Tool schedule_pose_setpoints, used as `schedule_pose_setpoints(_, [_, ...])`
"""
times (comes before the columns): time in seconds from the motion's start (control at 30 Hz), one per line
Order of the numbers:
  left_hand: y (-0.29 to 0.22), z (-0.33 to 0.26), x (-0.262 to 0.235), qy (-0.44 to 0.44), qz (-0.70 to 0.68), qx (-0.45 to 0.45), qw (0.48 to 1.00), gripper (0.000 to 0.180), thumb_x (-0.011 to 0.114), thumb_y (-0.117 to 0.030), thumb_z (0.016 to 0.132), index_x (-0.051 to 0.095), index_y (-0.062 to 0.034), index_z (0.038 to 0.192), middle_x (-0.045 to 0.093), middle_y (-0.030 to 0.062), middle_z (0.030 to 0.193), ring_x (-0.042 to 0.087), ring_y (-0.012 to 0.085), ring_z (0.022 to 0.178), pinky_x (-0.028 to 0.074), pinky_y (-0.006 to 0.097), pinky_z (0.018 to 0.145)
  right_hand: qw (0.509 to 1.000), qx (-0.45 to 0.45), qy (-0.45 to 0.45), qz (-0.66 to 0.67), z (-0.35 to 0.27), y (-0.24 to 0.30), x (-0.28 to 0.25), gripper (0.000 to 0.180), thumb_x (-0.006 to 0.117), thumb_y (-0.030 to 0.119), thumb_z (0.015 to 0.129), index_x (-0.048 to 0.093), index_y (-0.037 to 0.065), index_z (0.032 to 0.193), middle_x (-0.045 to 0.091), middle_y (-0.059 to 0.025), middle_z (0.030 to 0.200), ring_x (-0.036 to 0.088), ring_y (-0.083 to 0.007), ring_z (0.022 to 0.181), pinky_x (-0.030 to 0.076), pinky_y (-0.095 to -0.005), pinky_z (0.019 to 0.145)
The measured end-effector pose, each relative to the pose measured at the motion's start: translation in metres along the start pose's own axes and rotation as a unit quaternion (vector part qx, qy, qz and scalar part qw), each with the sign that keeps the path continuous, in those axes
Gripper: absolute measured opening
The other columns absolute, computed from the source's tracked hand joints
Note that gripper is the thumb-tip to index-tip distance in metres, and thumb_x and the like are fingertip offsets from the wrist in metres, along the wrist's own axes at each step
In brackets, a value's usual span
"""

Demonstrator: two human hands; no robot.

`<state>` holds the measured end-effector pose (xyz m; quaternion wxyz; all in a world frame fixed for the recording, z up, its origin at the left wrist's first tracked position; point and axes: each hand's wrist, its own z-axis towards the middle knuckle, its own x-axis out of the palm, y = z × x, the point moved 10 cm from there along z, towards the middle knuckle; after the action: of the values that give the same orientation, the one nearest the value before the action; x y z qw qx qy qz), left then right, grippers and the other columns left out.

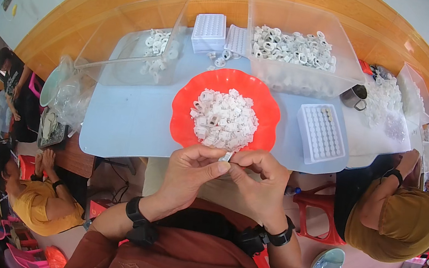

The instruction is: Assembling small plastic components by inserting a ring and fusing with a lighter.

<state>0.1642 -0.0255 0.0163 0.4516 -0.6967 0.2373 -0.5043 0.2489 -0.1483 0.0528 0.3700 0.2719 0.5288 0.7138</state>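
Note:
Both hands meet just in front of the red scalloped plate [181, 115], at the near edge of the table. Pinched between thumb and fingers of my left hand [187, 171] is a small white plastic part [226, 156]. My right hand [263, 179] closes on the same part from the other side, its thumb and index finger against it. Fingertips cover most of the part, so its exact shape is hidden. A heap of similar small white plastic pieces [225, 119] fills the plate's middle.
Behind the plate stand two clear plastic bins [310, 79] [119, 68] holding white ring-shaped parts. A white compartment tray [321, 135] lies to the right, more stacked trays [209, 32] at the back. A metal cup [354, 96] stands at right. People sit at both sides.

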Motion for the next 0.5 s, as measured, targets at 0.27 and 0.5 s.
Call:
schedule_pose_setpoints(0.27, [-0.004, 0.0, 0.011, 0.03, 0.011, -0.022, 0.999, 0.025, 0.071, 0.002, 0.09, 0.068, 0.0021, 0.115, 0.069, 0.0112, 0.114, 0.066, 0.0154, 0.106, 0.055, 0.03, 0.091, 0.994, 0.048, 0.052, 0.078, 0.012, 0.001, -0.005, 0.015, 0.074, -0.006, 0.084, 0.062, 0.001, 0.088, 0.069, -0.0041, 0.087, 0.069, -0.0111, 0.083, 0.056, -0.0256, 0.072])
schedule_pose_setpoints(0.5, [-0.002, -0.004, 0.017, 0.049, -0.04, -0.069, 0.996, 0.024, 0.069, 0.0, 0.092, 0.067, 0.0003, 0.116, 0.071, 0.0122, 0.111, 0.069, 0.0178, 0.099, 0.058, 0.033, 0.088, 0.987, 0.087, 0.109, 0.076, 0.013, 0.009, -0.007, 0.013, 0.076, -0.005, 0.084, 0.064, 0.0, 0.087, 0.067, -0.0024, 0.085, 0.064, -0.0084, 0.078, 0.053, -0.0248, 0.07])
